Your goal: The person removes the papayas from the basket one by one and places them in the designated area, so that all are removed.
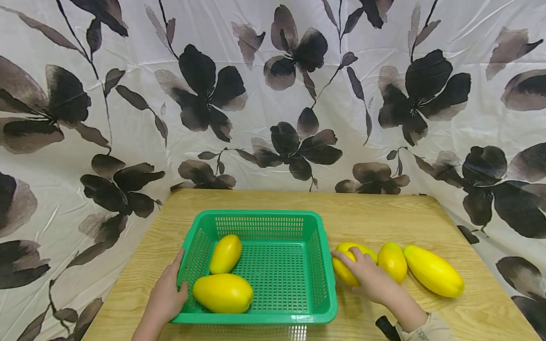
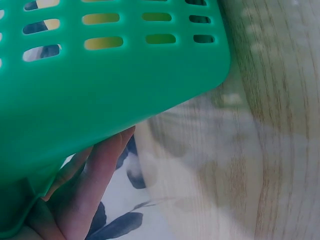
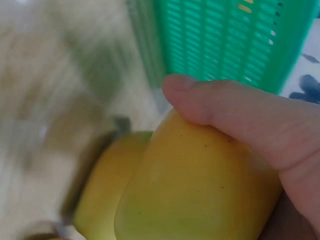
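Left hand is holding the left rim of the green basket, thumb near the front corner. Right hand is gripping a yellow fruit, thumb lying along it, just beside the basket's right wall; cannot tell if it is touching the counter. Three more fruits are sitting at right, one partly behind the gripped one. Two basket fruits are lying on the basket's left side. Floral cloth is hanging behind.
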`<state>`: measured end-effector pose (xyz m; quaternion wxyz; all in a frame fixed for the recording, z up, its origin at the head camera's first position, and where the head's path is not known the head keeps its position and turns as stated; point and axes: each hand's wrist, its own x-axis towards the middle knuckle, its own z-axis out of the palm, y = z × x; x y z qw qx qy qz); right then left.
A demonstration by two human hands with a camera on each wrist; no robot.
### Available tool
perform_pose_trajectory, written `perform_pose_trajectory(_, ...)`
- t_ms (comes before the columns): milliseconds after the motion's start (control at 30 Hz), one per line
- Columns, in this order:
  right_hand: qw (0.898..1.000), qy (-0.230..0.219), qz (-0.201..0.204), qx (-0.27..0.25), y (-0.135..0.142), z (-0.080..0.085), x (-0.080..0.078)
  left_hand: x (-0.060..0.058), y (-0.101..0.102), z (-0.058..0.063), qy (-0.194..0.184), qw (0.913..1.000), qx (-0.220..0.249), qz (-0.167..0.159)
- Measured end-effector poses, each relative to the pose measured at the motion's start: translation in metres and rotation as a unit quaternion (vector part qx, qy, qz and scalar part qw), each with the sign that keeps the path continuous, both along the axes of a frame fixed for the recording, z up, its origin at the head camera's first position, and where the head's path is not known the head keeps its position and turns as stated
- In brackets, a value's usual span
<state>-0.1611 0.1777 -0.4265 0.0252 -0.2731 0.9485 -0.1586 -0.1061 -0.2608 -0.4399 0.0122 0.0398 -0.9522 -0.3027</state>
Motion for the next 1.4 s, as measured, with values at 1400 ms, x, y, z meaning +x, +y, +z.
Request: perform_pose_trajectory(1400,0.999,0.006,-0.020,0.024,-0.008,-0.058,0.009,-0.001,-0.001,-0.002,0.000,1.0000,-0.002,-0.003)
